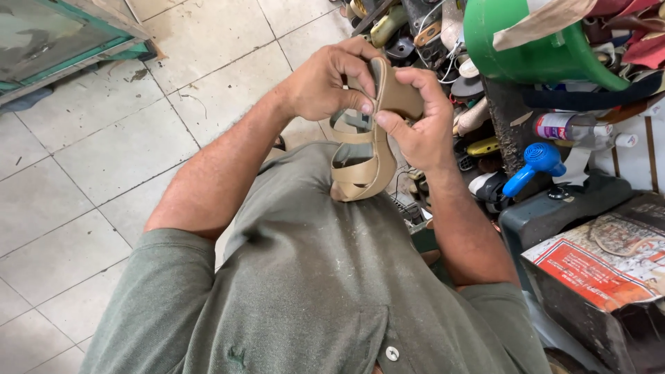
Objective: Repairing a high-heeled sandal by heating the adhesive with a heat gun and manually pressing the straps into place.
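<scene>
A tan strappy sandal (pixel 364 163) is held up in front of my chest, its toe end resting against my grey-green shirt and its heel end pointing away. My left hand (pixel 325 83) grips the heel end from the left, fingers curled over the sole's edge. My right hand (pixel 419 121) clasps the same end from the right, thumb pressed on the sole edge next to my left thumb. The sandal's straps hang open below both hands.
A green plastic tub (pixel 533 48) stands at upper right over a cluttered heap of shoe parts and tools (pixel 443 41). A blue hair dryer (pixel 537 163) and a plastic bottle (pixel 571 128) lie to the right. A papered box (pixel 603 263) sits lower right. Pale floor tiles (pixel 83 173) spread to the left.
</scene>
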